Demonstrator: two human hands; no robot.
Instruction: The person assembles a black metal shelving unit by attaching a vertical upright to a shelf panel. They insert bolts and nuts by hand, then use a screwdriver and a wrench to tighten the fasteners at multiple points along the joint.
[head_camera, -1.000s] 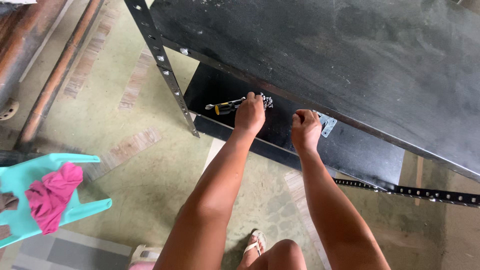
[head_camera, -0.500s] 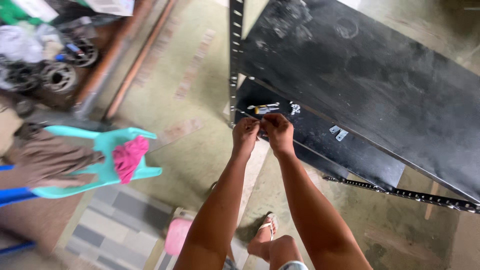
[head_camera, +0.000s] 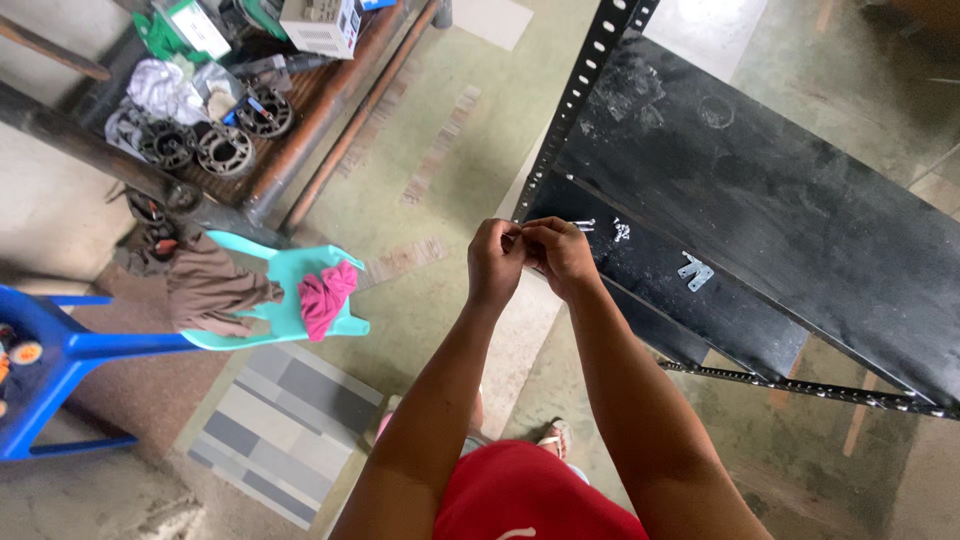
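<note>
Head view: left hand (head_camera: 496, 262) and right hand (head_camera: 560, 256) meet fingertip to fingertip, each grip pinched narrow on something too small to tell, above the black shelf (head_camera: 640, 270).

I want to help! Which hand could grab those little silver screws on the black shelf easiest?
Probably the right hand. It is closer to the small silver screws on the lower black shelf. The left hand sits farther out, over the floor, fingertips meeting the right's.

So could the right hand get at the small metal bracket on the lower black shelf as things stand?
Probably yes. The bracket lies in the open on the lower shelf, just right of the right hand, nothing between, though its fingers are pinched together with the left hand.
</note>
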